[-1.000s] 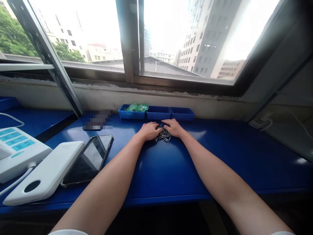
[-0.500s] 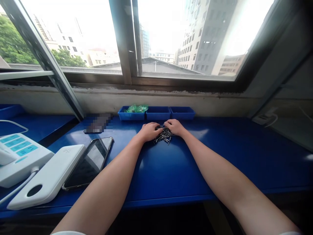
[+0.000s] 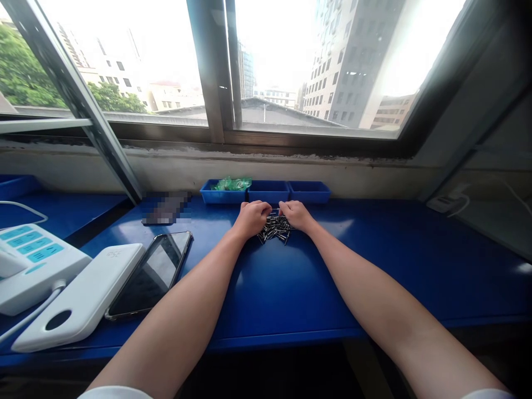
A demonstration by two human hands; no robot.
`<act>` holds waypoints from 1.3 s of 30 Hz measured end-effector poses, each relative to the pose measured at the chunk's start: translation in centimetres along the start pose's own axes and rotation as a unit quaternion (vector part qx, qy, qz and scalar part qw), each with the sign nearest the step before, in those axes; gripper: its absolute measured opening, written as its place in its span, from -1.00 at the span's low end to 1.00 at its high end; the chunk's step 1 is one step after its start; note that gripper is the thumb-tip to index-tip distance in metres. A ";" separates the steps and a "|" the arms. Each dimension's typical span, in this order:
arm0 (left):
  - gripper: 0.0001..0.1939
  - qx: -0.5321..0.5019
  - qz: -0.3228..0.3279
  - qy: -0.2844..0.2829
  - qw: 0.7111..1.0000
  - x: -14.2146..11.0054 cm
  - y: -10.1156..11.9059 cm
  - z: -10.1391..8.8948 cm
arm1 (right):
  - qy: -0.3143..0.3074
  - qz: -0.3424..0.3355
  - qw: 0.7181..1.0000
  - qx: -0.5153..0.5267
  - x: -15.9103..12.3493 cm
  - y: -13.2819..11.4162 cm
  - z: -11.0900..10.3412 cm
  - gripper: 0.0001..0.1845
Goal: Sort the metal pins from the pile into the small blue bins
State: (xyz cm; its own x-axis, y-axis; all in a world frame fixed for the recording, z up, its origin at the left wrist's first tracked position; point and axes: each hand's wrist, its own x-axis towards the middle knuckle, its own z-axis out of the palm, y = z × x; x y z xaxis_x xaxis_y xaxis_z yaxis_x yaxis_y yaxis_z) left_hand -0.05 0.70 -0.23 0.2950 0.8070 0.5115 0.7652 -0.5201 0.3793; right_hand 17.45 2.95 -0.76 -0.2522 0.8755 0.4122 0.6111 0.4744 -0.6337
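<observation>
A loose pile of small, thin metal pins (image 3: 276, 229), dark and silvery, lies on the blue tabletop (image 3: 286, 293); I cannot make out whether they are screws or rivets. Just behind the pile, my left hand (image 3: 251, 216) is closed in a pinch, knuckles up. Facing it from the other side, my right hand (image 3: 296, 214) pinches too, thumb and forefinger together. A slim metal pin (image 3: 276, 209) spans the small gap between both sets of fingertips. Its ends are hidden in the fingers.
Three blue bins stand in a row at the back: the left bin (image 3: 224, 197) holds a green plastic bag (image 3: 231, 183). To my left lie a phone (image 3: 152, 274), a white power bank (image 3: 83, 296) and a white power strip (image 3: 37, 266). A metal shelf post (image 3: 112, 149) rises behind them.
Both hands, earlier spread at the pile's edges, have closed into pinches. My left hand has risen slightly off the pile, and a pin now shows between the fingertips.
</observation>
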 end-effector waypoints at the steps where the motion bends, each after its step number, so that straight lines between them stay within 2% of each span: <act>1: -0.72 0.006 -0.004 -0.001 1.000 0.0 0.0 0.0 | -0.003 -0.006 1.000 -0.004 -0.1 -0.1 0.0 -0.45; 3: -0.71 0.021 -0.013 -0.002 1.000 0.0 -0.2 0.1 | -0.001 -0.025 1.000 -0.012 -0.3 -0.3 0.1 -0.47; 6: -0.71 0.040 -0.025 -0.002 0.999 0.1 -0.4 0.1 | 0.018 -0.060 0.998 -0.014 -0.6 -0.6 0.1 -0.66; 8: -0.71 0.049 -0.033 -0.001 0.998 0.2 -0.4 0.0 | 0.023 -0.073 0.997 0.005 -0.7 -0.8 0.2 -0.78; 10: -0.71 0.053 -0.042 0.000 0.998 0.2 -0.5 -0.1 | 0.024 -0.074 0.996 0.040 -0.7 -0.9 0.2 -0.79; 13: -0.72 0.053 -0.050 0.001 0.997 0.2 -0.5 -0.1 | 0.021 -0.055 0.992 0.111 -0.7 -1.1 0.2 -0.71; 18: -0.70 0.043 -0.048 -0.010 0.998 0.0 -0.7 0.0 | -0.025 -0.002 0.966 0.256 -0.6 -1.7 -0.4 -0.78; 21: -0.69 0.039 -0.037 -0.004 0.999 0.0 -0.6 0.1 | -0.011 0.028 0.952 0.304 -0.6 -1.7 -0.7 -0.77; 25: -0.70 0.036 -0.030 0.007 0.999 0.0 -0.6 0.2 | 0.028 0.043 0.951 0.306 -0.5 -1.4 -0.9 -0.78; 32: -0.70 0.046 -0.035 0.000 0.998 0.0 -0.6 0.2 | 0.025 0.041 0.957 0.285 -0.5 -1.2 -0.8 -0.82; 36: -0.63 0.057 -0.065 -0.007 0.996 0.0 -0.5 0.0 | 0.094 0.039 0.964 0.245 -0.3 -0.8 -0.8 -0.83; 39: -0.50 0.059 -0.096 -0.044 0.993 0.0 -0.5 -0.2 | 0.167 0.027 0.975 0.147 -0.2 -0.5 -1.3 -0.82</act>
State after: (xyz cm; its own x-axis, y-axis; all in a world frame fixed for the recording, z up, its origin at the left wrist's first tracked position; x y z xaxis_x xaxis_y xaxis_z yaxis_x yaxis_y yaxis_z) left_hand -0.58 0.90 -0.23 0.1824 0.9120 0.3675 0.8719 -0.3228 0.3682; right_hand 18.19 2.41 0.28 0.0623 0.8441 0.5325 0.3621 0.4781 -0.8002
